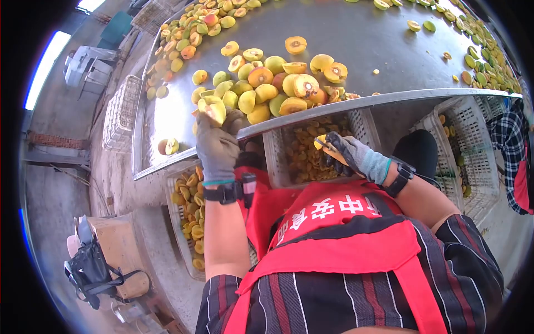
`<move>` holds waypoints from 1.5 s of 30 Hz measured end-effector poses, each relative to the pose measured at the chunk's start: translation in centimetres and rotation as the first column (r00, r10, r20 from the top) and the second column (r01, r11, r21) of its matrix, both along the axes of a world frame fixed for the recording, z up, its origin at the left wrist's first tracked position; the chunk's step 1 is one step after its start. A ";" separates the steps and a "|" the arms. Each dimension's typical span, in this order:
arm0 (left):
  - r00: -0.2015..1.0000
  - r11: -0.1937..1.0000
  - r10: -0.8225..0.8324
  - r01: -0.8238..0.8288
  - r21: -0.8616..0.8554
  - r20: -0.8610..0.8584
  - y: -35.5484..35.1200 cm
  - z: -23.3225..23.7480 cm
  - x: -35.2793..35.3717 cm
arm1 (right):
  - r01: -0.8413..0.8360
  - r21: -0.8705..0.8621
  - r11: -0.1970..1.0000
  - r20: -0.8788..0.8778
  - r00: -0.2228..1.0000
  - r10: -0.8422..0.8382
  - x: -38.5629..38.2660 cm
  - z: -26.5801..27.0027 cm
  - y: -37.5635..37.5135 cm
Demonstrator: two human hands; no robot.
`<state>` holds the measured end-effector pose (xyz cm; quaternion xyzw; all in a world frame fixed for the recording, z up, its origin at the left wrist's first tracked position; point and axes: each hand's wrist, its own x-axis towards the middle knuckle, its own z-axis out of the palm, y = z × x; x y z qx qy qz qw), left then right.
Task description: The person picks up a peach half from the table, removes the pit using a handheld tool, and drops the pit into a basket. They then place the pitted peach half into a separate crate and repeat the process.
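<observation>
My left hand (pixel 216 150), in a grey glove, is closed round a halved yellow peach (pixel 212 109) at the near edge of the metal table (pixel 384 61). Just beyond it lies a pile of whole and halved peaches (pixel 261 83), some with the pit showing. My right hand (pixel 361 157), gloved in grey with dark fingers, is closed on a small yellow-and-tan object (pixel 328 147); I cannot tell its kind. That hand is over a crate (pixel 364 128) of cut peach pieces (pixel 306 147) below the table edge.
More peaches (pixel 194 33) lie at the table's far left, with greenish halves (pixel 489 64) along the right. A crate of peach halves (pixel 192 214) stands by my left arm. White crates (pixel 478 145) and a person in a checked sleeve (pixel 503 139) are at right. A black bag (pixel 92 267) sits left.
</observation>
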<state>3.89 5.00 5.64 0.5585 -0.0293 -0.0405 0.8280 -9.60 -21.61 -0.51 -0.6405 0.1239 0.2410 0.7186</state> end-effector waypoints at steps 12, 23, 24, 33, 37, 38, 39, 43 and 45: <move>0.829 0.882 -0.458 0.468 -0.052 -0.322 -6.9 -2.4 -8.6 | -0.155 -0.197 0.968 0.030 0.986 0.164 0.1 1.3 0.3; 0.619 0.670 -0.681 0.743 0.009 -0.392 -6.1 -1.1 -8.6 | -0.262 -0.175 0.949 0.104 0.954 0.282 -0.4 2.5 0.7; 0.588 0.639 -0.706 0.769 0.001 -0.396 -6.2 -1.0 -8.5 | -0.236 -0.091 0.967 0.020 0.971 0.239 -0.6 2.5 0.7; 0.563 0.627 -0.734 0.776 -0.062 -0.379 -6.0 -1.3 -8.6 | -0.179 0.009 0.984 0.011 0.984 0.179 -1.2 4.1 0.8; 0.606 0.621 -0.709 0.779 0.086 -0.360 -6.6 -0.6 -9.1 | -0.124 0.023 0.992 -0.057 0.991 0.125 -1.1 4.0 1.2; 0.580 0.597 -0.727 0.798 0.077 -0.367 -6.7 -0.8 -8.9 | -0.119 -0.007 0.993 -0.078 0.990 0.118 -1.0 3.8 1.3; 0.553 0.572 -0.745 0.817 0.068 -0.373 -6.7 -1.0 -8.8 | -0.113 -0.037 0.993 -0.099 0.989 0.109 -0.8 3.5 1.3; 0.547 0.579 -0.744 0.815 0.038 -0.385 -7.1 -0.4 -8.7 | -0.157 -0.245 0.957 0.088 0.979 0.183 -0.1 2.1 1.5; 0.550 0.581 -0.731 0.812 0.054 -0.404 -6.8 -0.8 -8.5 | -0.180 -0.254 0.950 0.063 0.977 0.202 -0.2 3.0 1.1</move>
